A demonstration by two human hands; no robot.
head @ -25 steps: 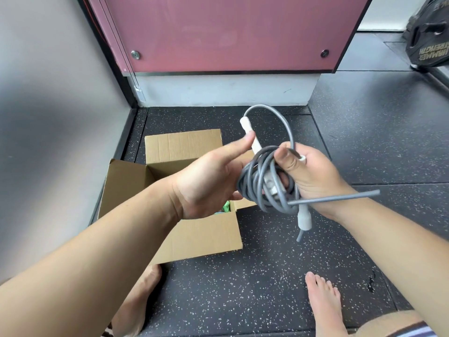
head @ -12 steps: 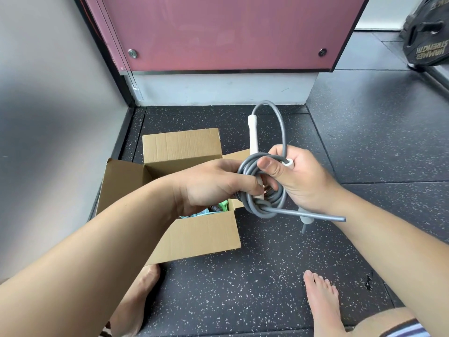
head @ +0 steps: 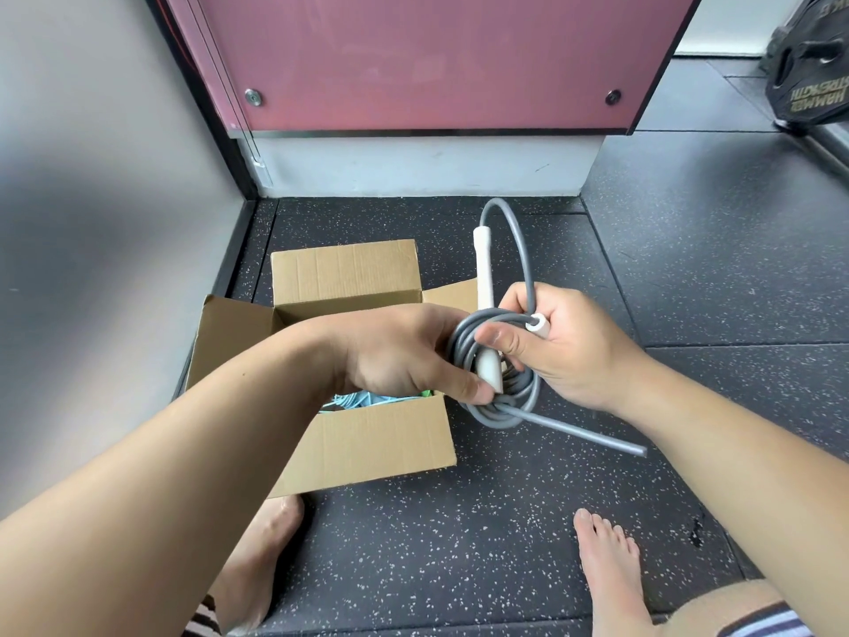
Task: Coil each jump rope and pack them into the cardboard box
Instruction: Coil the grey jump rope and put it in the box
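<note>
Grey rubbery jump rope [head: 459, 349], wound into a tight coil of several turns, is held in the air between both hands, in front of the right side of the open brown cardboard box [head: 376, 445]. On the coil's left side the left hand [head: 395, 351] has its fingers curled round the turns, and its thumb tip presses at the lower end of a long white handle [head: 484, 278] that stands nearly upright through the coil. At the coil's right side the right hand [head: 565, 351] grips with the thumb laid across the front turns and the other fingers wrapped behind. The round end of a second white handle [head: 538, 325] shows just beside that thumb. From the top of the upright handle a loop of rope [head: 521, 236] arches over and runs down into the right hand. One loose straight end [head: 592, 435] sticks out from the bottom of the coil toward the lower right, free of both hands.

The box's flaps are folded outward. Inside, partly hidden by the left forearm, lie light blue things [head: 367, 400] and a bit of green [head: 427, 393], too covered to name. The box stands on dark speckled rubber flooring [head: 459, 521], near a grey wall [head: 92, 177] and before a pink panel [head: 436, 62]. Two bare feet [head: 606, 563] rest on the flooring, one at the box's near corner. A black weight plate [head: 808, 85] sits at the upper right edge
</note>
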